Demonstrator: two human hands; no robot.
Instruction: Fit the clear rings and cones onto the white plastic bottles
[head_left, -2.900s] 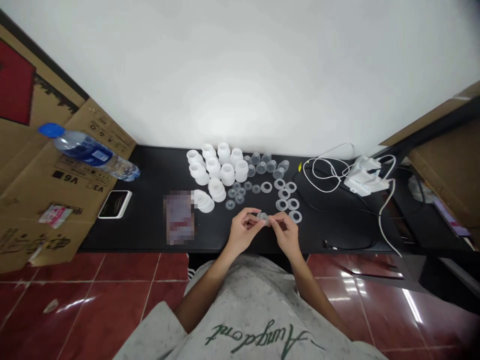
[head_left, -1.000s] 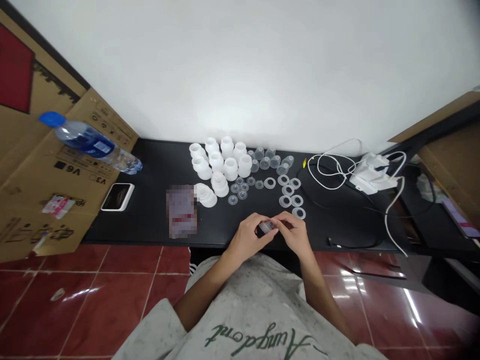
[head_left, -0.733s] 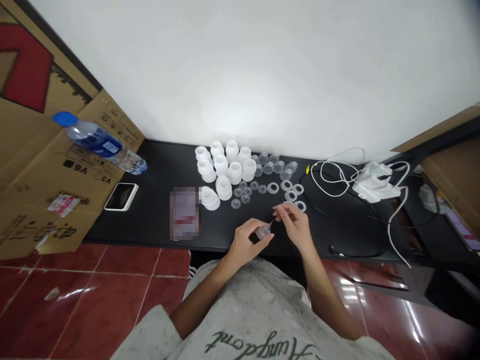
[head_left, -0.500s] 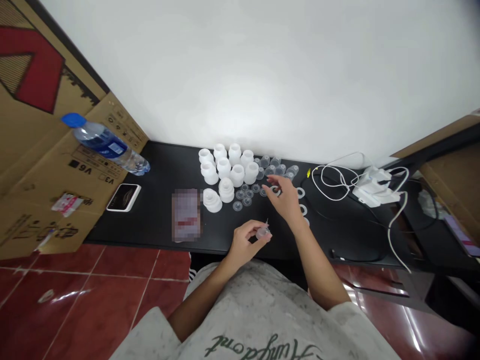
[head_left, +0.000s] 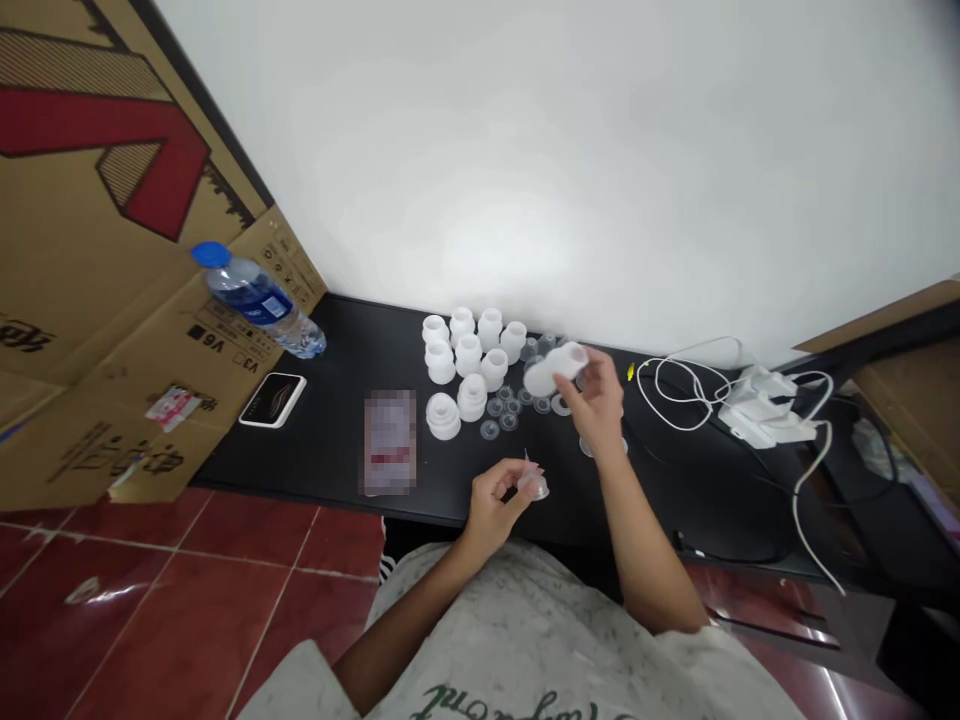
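Gripping a tilted white bottle-shaped piece (head_left: 544, 374) in the fingers of the right hand (head_left: 602, 408) and pinching a clear part (head_left: 540, 489) between thumb and fingertips of the left hand (head_left: 490, 502), with clear discs (head_left: 508, 420) beyond those fingertips and upright white pieces (head_left: 468, 356) farther out on the black table (head_left: 334, 430).

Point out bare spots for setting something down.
Bare black table shows between the white-edged device and the pixelated item, beyond them between the bottle and the white pots, and between that item and the left hand. Crowded: the middle, with pots and clear discs near the right hand, and around the white cabled block.
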